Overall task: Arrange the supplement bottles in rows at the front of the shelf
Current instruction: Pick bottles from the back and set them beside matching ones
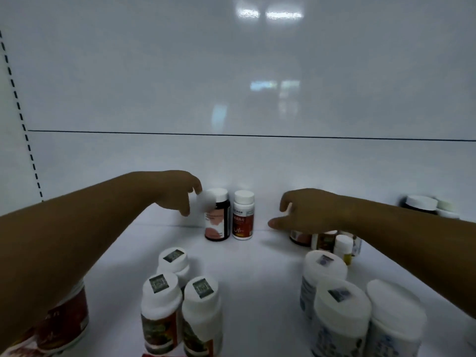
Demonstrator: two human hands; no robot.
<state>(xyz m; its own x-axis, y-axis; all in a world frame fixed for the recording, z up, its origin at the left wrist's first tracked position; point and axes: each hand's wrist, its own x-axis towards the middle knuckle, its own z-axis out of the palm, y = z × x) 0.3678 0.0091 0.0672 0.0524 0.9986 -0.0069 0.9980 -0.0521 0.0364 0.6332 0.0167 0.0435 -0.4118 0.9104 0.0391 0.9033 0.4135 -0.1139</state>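
Rear-shelf pickup: your L hand fingers pinch a blurred white item by the dark bottle, R hand covers a brown bottle, grip unclear; next, bring both fwd into rows.

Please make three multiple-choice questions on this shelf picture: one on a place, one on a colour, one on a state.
1. Where do the dark bottle and the red-label bottle stand?
A) side by side at the back of the shelf
B) at the front edge
C) stacked

2. What colour are their caps?
A) black
B) white
C) blue

3. How do the three sticker-capped bottles in front of them, to the left, stand?
A) lying down
B) uncapped
C) upright, capped

Answers:
1 A, they stand together by the back wall.
2 B, both caps are white.
3 C, all three caps face up.
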